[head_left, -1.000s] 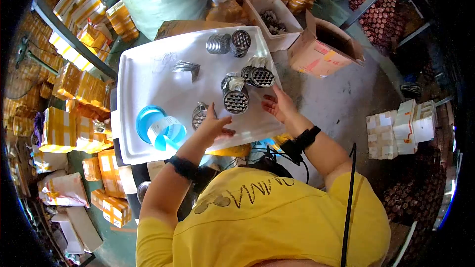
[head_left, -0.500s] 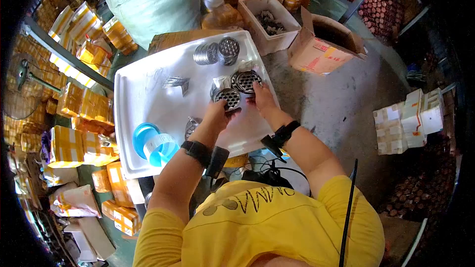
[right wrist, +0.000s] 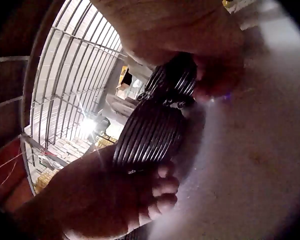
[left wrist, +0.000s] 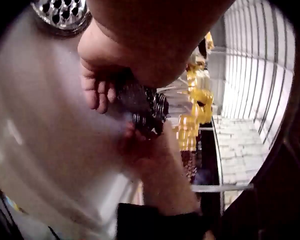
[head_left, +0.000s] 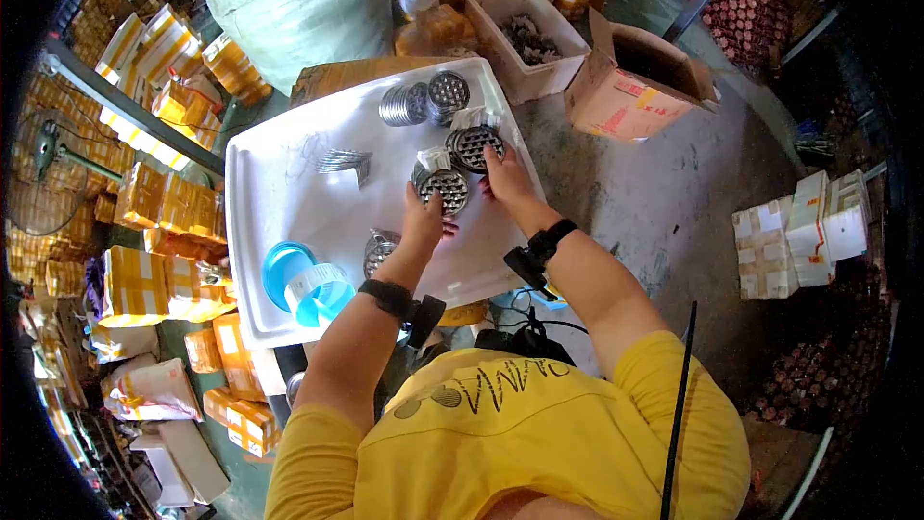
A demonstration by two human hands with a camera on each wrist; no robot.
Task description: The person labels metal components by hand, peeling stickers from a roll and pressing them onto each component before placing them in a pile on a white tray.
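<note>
In the head view, my left hand [head_left: 423, 221] grips a stack of round perforated metal discs [head_left: 445, 190] near the front right of a white tray-like tabletop [head_left: 289, 169]. Just beyond it, my right hand [head_left: 510, 178] grips a second disc stack [head_left: 478, 145], thumb over its top face. The two stacks sit side by side, with clear plastic wrap [head_left: 430, 160] behind the left one. From the right wrist view, the discs' ridged edges [right wrist: 150, 135] show, with fingers [right wrist: 162, 192] curled beneath. Another wrapped disc stack [head_left: 380, 248] lies by my left forearm.
More disc stacks [head_left: 404, 104] stand at the tabletop's back, with thin angled metal pieces [head_left: 346, 164] left of centre. A blue round container [head_left: 286, 265] is at the front left. Beyond the right edge are a white foam box [head_left: 525, 82] and an open carton [head_left: 626, 106].
Both hands were spread and apart from the stacks. They have moved forward and together, and now each grips a stack. The view has shifted slightly.
</note>
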